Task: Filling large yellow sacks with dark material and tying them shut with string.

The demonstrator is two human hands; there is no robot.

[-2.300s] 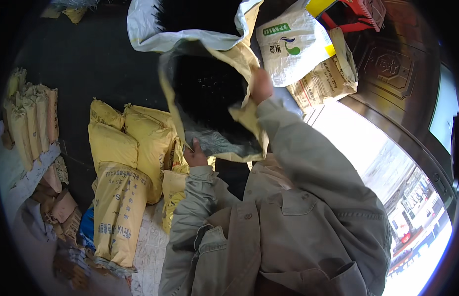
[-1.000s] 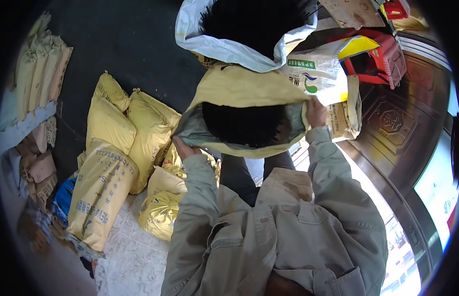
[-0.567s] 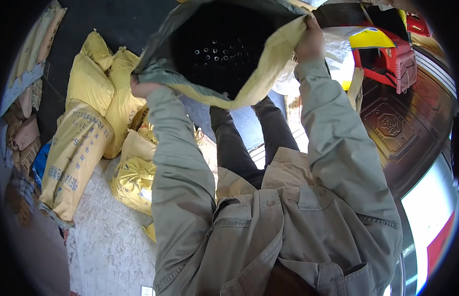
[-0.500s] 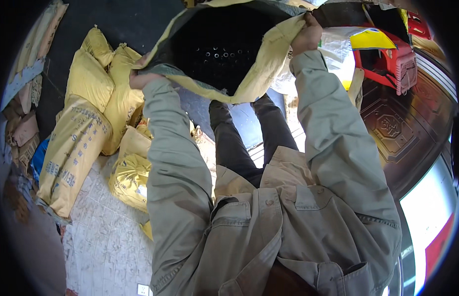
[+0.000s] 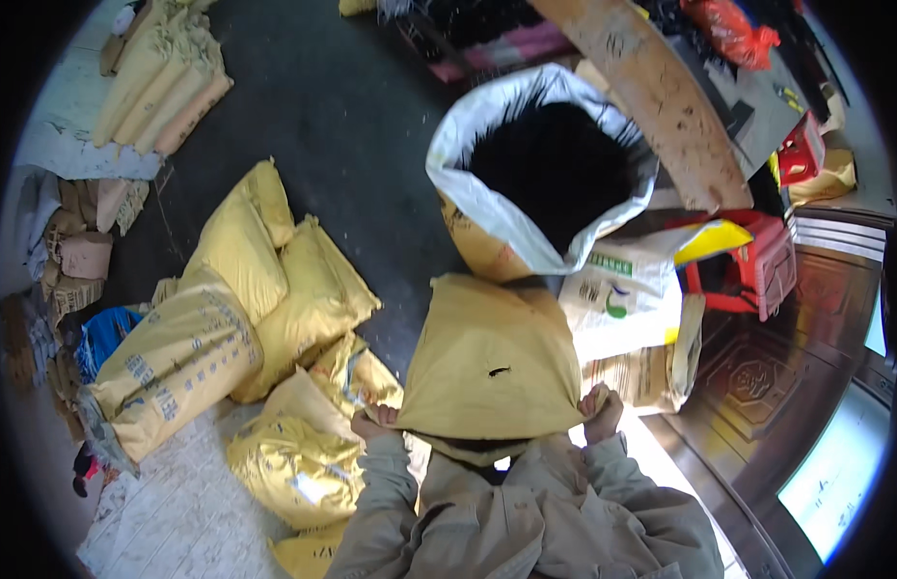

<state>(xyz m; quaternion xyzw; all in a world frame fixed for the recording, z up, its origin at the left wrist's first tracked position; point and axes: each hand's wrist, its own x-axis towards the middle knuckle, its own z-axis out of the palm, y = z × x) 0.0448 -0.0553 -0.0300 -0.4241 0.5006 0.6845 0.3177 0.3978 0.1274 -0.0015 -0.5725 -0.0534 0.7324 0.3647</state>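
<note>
A yellow woven sack [image 5: 492, 362] stands right in front of my waist, its mouth turned toward me. My left hand [image 5: 375, 422] grips the left corner of the mouth, fingers curled over the edge. At the opposite corner, my right hand [image 5: 601, 412] pinches the rim. The mouth is pulled wide between them, and only a dark strip of the inside shows. A small dark mark or tear sits on the sack's face. Just beyond stands an open sack [image 5: 447, 217] with a white lining, filled with black, bristly, thin pieces.
Full yellow sacks [image 5: 169, 372] lie in a pile at the left, with crumpled yellow bags [image 5: 299, 468] nearer me. On the right are a white printed bag [image 5: 617, 299], a red plastic stool [image 5: 772, 265] and a brown panelled door [image 5: 747, 376]. A curved brown board [image 5: 651, 101] leans behind.
Both hands have come down and in toward my waist, bringing the sack's mouth with them. The wide dark opening has tipped toward me. My view has shifted, revealing the white-lined sack beyond.
</note>
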